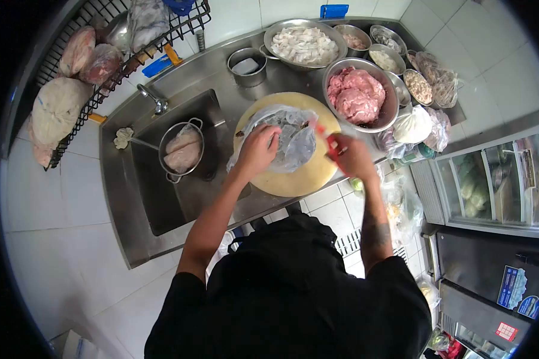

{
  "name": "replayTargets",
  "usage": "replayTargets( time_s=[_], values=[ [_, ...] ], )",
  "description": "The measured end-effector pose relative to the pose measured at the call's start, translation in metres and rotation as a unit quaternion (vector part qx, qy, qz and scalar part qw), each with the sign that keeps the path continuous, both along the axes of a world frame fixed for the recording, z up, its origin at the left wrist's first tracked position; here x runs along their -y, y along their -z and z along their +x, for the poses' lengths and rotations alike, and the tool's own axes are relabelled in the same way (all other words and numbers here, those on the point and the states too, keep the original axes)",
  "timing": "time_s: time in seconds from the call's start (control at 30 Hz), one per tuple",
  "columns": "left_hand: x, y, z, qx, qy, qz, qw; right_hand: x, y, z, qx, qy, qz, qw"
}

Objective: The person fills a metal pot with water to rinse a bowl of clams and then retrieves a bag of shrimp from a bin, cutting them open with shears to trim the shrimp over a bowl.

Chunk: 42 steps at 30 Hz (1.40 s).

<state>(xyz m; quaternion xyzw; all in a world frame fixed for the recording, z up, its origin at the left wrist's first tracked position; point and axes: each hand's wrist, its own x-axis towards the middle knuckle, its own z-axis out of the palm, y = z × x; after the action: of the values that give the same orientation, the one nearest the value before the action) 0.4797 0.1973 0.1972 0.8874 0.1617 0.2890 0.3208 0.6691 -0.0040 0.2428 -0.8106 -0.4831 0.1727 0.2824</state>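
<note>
On the round, yellowish cutting board [299, 184] lay a crumpled, clear plastic bag [300, 151]. Over the board, the left hand [260, 148] curled at the bag; whether it gripped could not be told. At the board's right edge, the right hand [352, 157] gripped a blurred red tool [333, 152]. Beyond the board stood a round steel bowl [391, 111] of pink meat [356, 96].

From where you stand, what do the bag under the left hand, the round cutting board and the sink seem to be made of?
Bag: thin, glossy plastic, judging by its see-through wrinkles and glints.
Round cutting board: matte pale yellow, perhaps plastic for its even colour, though wood is possible.
Sink: satin metal, likely stainless steel, from its grey sheen.
</note>
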Motion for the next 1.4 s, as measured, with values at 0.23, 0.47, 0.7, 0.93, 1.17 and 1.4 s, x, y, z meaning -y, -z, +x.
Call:
replayTargets(
  time_s=[0.23, 0.47, 0.7, 0.93, 1.17, 1.4],
  values=[
    [-0.012, -0.009, 0.075, -0.037, -0.042, -0.133, 0.990, 0.021, 0.021, -0.039, 0.054, 0.043, -0.186, 0.980],
    [-0.023, 0.020, 0.118, -0.033, 0.033, -0.006, 0.999, 0.050, 0.034, -0.034, 0.010, 0.075, -0.171, 0.982],
    [-0.061, -0.070, 0.051, -0.039, -0.071, -0.108, 0.991, 0.053, 0.018, -0.033, -0.272, 0.024, 0.024, 0.962],
    [-0.088, 0.006, -0.025, -0.096, -0.146, -0.202, 0.964, 0.031, 0.067, 0.000, -0.131, 0.108, 0.041, 0.985],
    [-0.084, 0.015, -0.053, 0.002, -0.183, -0.290, 0.939, 0.002, 0.111, -0.001, 0.025, 0.136, -0.062, 0.988],
    [-0.069, 0.027, -0.060, 0.017, -0.198, -0.336, 0.921, -0.007, 0.120, -0.009, 0.074, 0.077, -0.083, 0.991]
  ],
)
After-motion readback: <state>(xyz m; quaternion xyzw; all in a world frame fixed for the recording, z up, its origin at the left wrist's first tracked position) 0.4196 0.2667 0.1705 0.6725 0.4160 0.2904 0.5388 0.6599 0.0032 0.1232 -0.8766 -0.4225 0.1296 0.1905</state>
